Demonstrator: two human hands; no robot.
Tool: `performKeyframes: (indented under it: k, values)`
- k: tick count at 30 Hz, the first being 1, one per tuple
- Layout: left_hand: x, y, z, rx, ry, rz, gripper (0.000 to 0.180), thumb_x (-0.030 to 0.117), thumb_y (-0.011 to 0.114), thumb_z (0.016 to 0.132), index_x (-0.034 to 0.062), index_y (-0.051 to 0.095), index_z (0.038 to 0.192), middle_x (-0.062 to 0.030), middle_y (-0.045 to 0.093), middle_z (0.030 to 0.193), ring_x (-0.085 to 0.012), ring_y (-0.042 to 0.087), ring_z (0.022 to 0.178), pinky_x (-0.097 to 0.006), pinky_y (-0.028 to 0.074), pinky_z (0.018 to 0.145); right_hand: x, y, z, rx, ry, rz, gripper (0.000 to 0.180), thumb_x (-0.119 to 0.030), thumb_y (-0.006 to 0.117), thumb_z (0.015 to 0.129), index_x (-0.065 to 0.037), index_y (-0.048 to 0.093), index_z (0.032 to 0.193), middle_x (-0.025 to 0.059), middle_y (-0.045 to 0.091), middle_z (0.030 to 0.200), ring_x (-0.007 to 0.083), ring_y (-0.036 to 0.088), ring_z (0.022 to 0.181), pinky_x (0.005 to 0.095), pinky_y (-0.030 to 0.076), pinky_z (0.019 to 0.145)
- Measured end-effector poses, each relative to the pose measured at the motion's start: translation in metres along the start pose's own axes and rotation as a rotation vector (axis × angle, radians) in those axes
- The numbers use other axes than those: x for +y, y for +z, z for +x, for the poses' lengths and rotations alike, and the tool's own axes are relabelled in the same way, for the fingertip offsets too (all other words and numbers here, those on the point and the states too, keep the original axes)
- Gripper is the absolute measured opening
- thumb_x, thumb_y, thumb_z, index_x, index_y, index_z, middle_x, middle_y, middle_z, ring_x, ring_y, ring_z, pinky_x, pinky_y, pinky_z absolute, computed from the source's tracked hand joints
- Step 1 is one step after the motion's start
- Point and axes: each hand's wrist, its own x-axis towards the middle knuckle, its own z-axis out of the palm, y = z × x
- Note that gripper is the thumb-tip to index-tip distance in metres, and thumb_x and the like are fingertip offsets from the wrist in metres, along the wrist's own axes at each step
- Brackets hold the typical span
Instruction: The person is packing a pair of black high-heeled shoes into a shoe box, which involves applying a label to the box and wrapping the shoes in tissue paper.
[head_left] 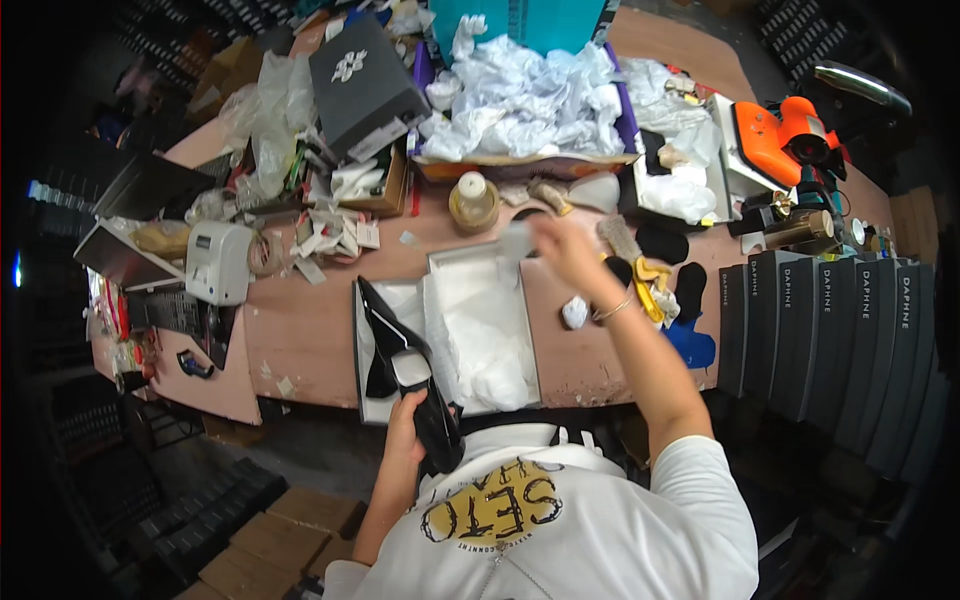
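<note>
My left hand [404, 432] is closed round a black high-heeled shoe [437, 430], which is tilted over the front left of an open shoebox [532, 345]. The shoe's pale insole faces up. Another dark part, perhaps the second shoe, shows beside it in the box, partly covered. White tissue paper [495, 380] lies in the box's right half. My right hand [568, 255] reaches past the box's far right corner, its fingers closed at a small pale block that is blurred and too unclear to name. A bottle with a white cap [473, 205] stands just beyond the box.
Shoe-care pieces, a yellow cloth [652, 285] and a blue cloth [690, 345] lie to the right. Grey shoeboxes [825, 325] stand in a row beyond them. At the back are a bin of crumpled paper [540, 100] and an orange device [765, 140]; a white device [218, 262] stands left.
</note>
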Motion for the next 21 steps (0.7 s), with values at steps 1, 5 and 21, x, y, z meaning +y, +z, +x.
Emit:
performKeyframes:
  k: [1,5,21]
  values:
    - [0.004,0.005,-0.005,0.019,-0.047,-0.037,0.02,0.016,0.057,0.086,-0.0016,0.054,0.096,-0.0134,0.061,0.078,-0.029,0.065,0.072,-0.042,0.056,0.066,-0.012,-0.026,0.01,0.136,-0.041,-0.019,0.026,-0.009,0.06,0.085,-0.001,0.064,0.109,0.0184,0.066,0.104,0.0344,0.064,0.096,0.0377,0.05,0.083]
    - [0.001,0.004,-0.007,0.048,-0.022,-0.056,0.022,0.017,0.058,0.086,-0.0018,0.054,0.097,-0.0134,0.061,0.079,-0.0291,0.065,0.072,-0.041,0.056,0.068,-0.021,-0.1,0.077,0.381,-0.367,-0.663,0.021,-0.006,0.059,0.081,-0.006,0.066,0.101,0.012,0.065,0.088,0.0327,0.062,0.082,0.0409,0.05,0.072]
    - [-0.005,0.025,0.0,0.154,-0.008,-0.105,0.025,0.016,0.059,0.085,-0.0035,0.054,0.1,-0.0141,0.061,0.082,-0.0284,0.064,0.071,-0.042,0.057,0.069,0.008,-0.111,0.122,0.074,0.064,-0.32,0.025,-0.022,0.059,0.084,0.002,0.066,0.083,0.0223,0.064,0.075,0.0369,0.064,0.07,0.0409,0.049,0.066]
